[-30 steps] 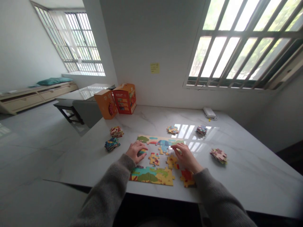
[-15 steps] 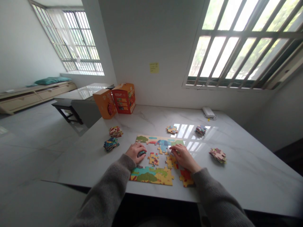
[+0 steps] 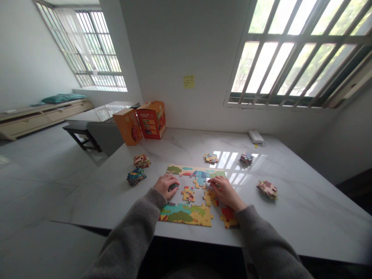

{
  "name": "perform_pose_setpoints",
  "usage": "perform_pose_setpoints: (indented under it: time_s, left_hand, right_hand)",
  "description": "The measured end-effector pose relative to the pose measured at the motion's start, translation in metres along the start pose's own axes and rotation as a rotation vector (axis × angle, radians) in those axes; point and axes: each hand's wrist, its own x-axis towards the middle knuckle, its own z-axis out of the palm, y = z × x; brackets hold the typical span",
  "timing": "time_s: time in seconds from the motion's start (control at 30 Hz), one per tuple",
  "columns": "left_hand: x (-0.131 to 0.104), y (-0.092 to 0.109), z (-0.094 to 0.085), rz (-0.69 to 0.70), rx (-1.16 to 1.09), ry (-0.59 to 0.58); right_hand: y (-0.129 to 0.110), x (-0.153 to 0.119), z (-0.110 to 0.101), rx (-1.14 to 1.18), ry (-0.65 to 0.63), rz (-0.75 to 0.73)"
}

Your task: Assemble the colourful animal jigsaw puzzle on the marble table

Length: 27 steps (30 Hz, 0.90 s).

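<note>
A partly assembled jigsaw puzzle (image 3: pixel 186 214) lies on the white marbled table, its middle showing bare table around a few joined pieces. At its left side, my left hand (image 3: pixel 166 186) is closed around a dark teal puzzle piece (image 3: pixel 173 186). My right hand (image 3: pixel 222 189) rests over the puzzle's right side, its fingers bent together near the blue elephant part (image 3: pixel 200 180); what they hold, if anything, is hidden. A loose yellow and red piece (image 3: pixel 228 217) lies under my right wrist, and a small yellow cluster (image 3: pixel 188 194) sits between the hands.
Piles of pieces lie at left (image 3: pixel 136 176), (image 3: pixel 142 160), behind the puzzle (image 3: pixel 210 158), and at right (image 3: pixel 246 158), (image 3: pixel 267 189). Two orange boxes, one (image 3: pixel 152 120) beside the other (image 3: pixel 128 127), stand at the back left. A white device (image 3: pixel 255 136) lies at the back right.
</note>
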Motion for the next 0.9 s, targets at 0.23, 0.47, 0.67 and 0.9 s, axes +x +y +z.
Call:
perform_pose_setpoints:
  time_s: [0.23,0.47,0.67,0.9]
  left_hand:
    - [0.000,0.015,-0.002,0.091,-0.091,-0.131]
    - [0.002,0.015,0.001,0.108,-0.069,-0.223]
    - [0.005,0.017,0.004,0.098,-0.058,-0.180]
    - [0.033,0.014,0.001,0.158,0.059,-0.071]
  right_hand:
    - [-0.002,0.000,-0.001,-0.009,-0.008,0.004]
    - [0.000,-0.001,0.001,-0.032,-0.003,-0.007]
    - [-0.001,0.000,0.002,-0.045,-0.009,0.003]
    - [0.001,-0.001,0.003,-0.041,-0.010,-0.009]
